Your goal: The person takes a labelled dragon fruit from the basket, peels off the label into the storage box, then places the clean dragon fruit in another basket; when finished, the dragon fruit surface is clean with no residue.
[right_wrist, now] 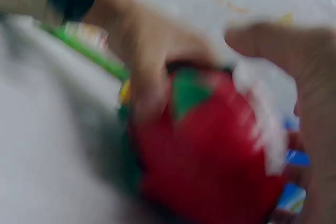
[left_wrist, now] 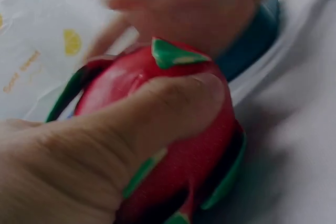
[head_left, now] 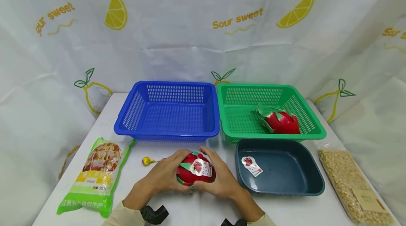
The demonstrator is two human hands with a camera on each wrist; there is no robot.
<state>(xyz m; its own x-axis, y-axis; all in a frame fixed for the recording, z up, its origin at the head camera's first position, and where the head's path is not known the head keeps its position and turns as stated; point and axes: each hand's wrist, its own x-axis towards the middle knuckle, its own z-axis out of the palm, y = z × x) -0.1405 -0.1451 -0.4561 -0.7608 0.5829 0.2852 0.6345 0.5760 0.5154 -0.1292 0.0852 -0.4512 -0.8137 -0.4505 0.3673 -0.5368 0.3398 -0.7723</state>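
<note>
A red dragon fruit with green-tipped scales (head_left: 187, 175) is held between both hands, low over the front middle of the table. It bears a white printed sticker (head_left: 202, 167). The left hand (head_left: 168, 173) grips it from the left, and the left wrist view shows the thumb (left_wrist: 178, 100) lying across the red skin. On the other side, the right hand (head_left: 222, 176) curls round the fruit, its thumb at the lower edge. The right wrist view is blurred; there the dragon fruit (right_wrist: 205, 150) fills the middle. Parts of the fingers behind it are hidden.
Behind the hands stand a blue basket (head_left: 174, 137) and a green basket (head_left: 234, 120) containing another dragon fruit (head_left: 280, 123). A dark blue tub (head_left: 285, 176) with a sticker (head_left: 252, 166) is at right. A lollipop (head_left: 147, 161), green food bag (head_left: 95, 176) and grain bag (head_left: 352, 183) lie around.
</note>
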